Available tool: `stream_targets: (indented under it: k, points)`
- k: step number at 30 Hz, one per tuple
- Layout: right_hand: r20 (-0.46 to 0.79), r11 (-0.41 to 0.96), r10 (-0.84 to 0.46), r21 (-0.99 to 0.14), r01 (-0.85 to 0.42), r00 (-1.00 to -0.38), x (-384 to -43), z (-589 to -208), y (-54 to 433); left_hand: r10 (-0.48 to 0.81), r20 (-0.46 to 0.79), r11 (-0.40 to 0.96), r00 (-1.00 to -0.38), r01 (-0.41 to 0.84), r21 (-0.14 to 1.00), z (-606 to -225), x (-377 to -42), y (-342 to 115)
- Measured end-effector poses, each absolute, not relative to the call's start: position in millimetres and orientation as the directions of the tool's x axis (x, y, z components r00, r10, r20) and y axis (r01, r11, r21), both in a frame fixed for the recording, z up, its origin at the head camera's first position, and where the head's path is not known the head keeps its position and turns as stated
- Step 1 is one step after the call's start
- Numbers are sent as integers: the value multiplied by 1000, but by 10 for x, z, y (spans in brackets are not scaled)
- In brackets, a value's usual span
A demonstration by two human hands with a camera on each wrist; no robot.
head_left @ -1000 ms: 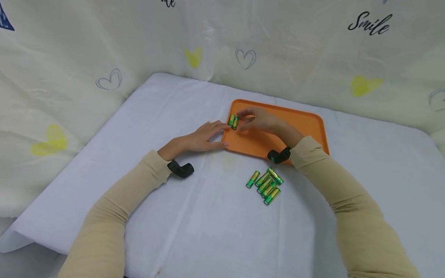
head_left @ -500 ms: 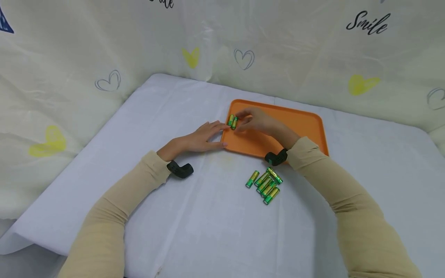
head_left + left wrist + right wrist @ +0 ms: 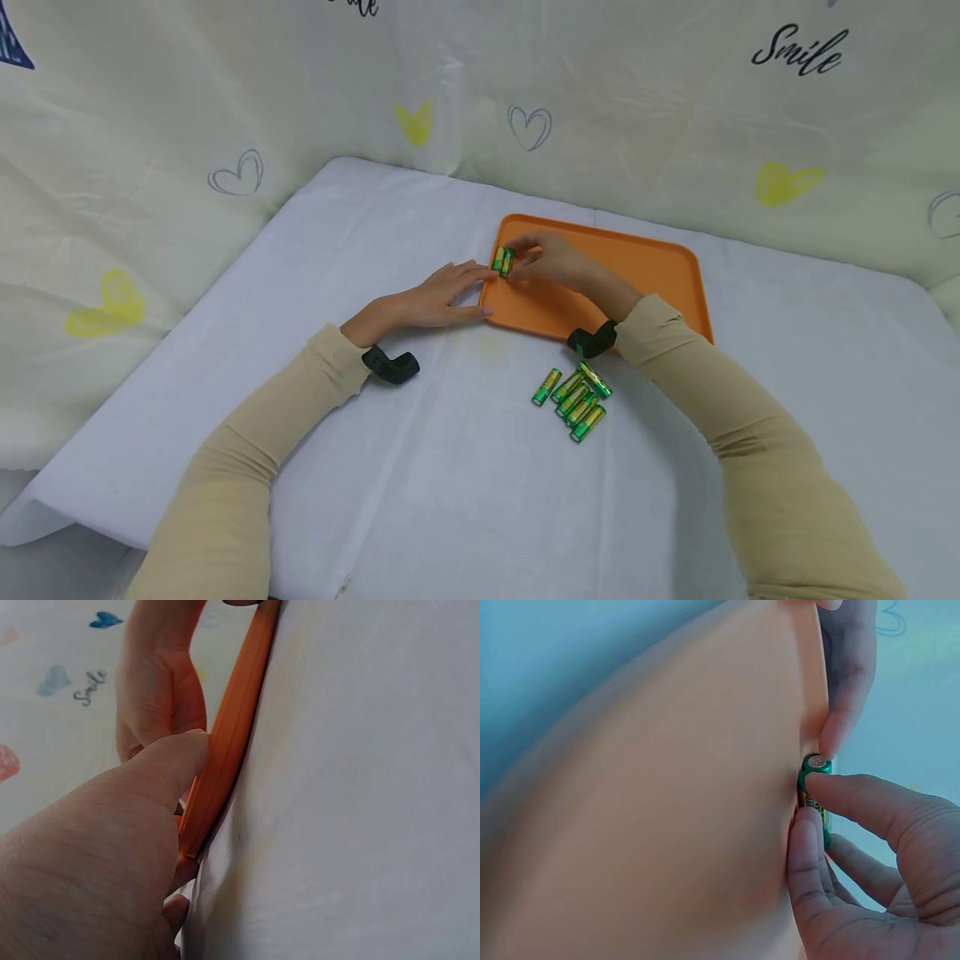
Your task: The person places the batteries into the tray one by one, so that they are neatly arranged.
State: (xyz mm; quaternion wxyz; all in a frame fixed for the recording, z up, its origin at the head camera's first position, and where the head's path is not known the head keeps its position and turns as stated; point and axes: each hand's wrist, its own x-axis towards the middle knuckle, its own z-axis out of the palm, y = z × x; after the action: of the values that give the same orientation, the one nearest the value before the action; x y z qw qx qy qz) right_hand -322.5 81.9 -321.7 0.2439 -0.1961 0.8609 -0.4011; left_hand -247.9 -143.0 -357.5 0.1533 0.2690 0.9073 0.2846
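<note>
Two green-and-gold batteries stand side by side at the left end of an orange tray (image 3: 645,271). My right hand (image 3: 558,260) pinches the right-hand battery (image 3: 508,263) between thumb and fingers, up against the left-hand battery (image 3: 498,258). In the right wrist view the thumb lies on the green battery (image 3: 817,762), which hides part of it. My left hand (image 3: 438,298) rests at the tray's left edge with fingers stretched out. Its thumb touches the tray rim (image 3: 229,739) in the left wrist view, and a fingertip is beside the batteries.
Several more batteries (image 3: 580,410) lie in a loose group on the white tablecloth (image 3: 465,467), in front of the tray. One battery (image 3: 547,387) sits slightly apart at their left. Behind the table hangs a pale curtain (image 3: 637,117) printed with hearts.
My right hand has shifted slightly left, and the battery by its fingers now sits closer against the other one. The left hand and the loose batteries have stayed put.
</note>
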Motion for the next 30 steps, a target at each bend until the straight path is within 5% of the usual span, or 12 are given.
stream_targets:
  k: [30]
  points:
    - [-266, 596, -588, -781, -186, -764, -3066, -3162, 1120, 594, -110, 684, -797, 427, 592, -3557, -2458, -1443]
